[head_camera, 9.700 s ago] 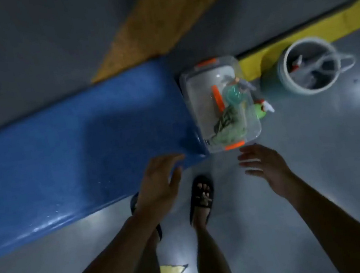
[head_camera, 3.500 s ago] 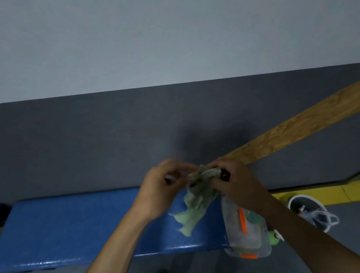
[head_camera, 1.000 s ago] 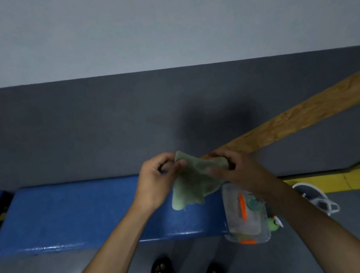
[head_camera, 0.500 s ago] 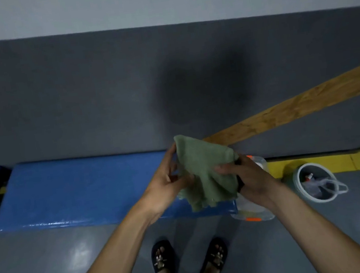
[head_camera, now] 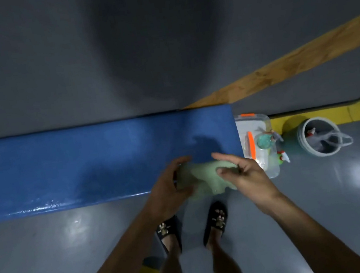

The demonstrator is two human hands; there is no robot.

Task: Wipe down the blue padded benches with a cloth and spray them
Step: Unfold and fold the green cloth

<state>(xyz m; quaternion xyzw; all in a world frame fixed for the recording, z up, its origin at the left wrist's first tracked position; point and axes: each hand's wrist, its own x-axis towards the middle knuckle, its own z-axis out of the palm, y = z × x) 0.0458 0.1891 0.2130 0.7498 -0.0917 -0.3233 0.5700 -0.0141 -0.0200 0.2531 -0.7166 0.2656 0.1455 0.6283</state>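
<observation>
left hand [head_camera: 170, 191] grips cloth [head_camera: 205, 179], ready to wipe | right hand [head_camera: 246, 173] spread flat, smoothing it | over bench [head_camera: 85, 163] end | supply tub [head_camera: 258, 146] beside, within reach

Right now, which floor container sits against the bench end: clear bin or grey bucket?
The clear bin, orange-latched, touches the blue bench; the grey bucket stands farther right.

The view now tilts down onto the bench [head_camera: 99, 161]. Both hands are lower, the cloth [head_camera: 203, 179] hanging over its front edge; the left hand [head_camera: 170, 191] grips it, the right hand [head_camera: 244, 173] spreads flatter.
</observation>
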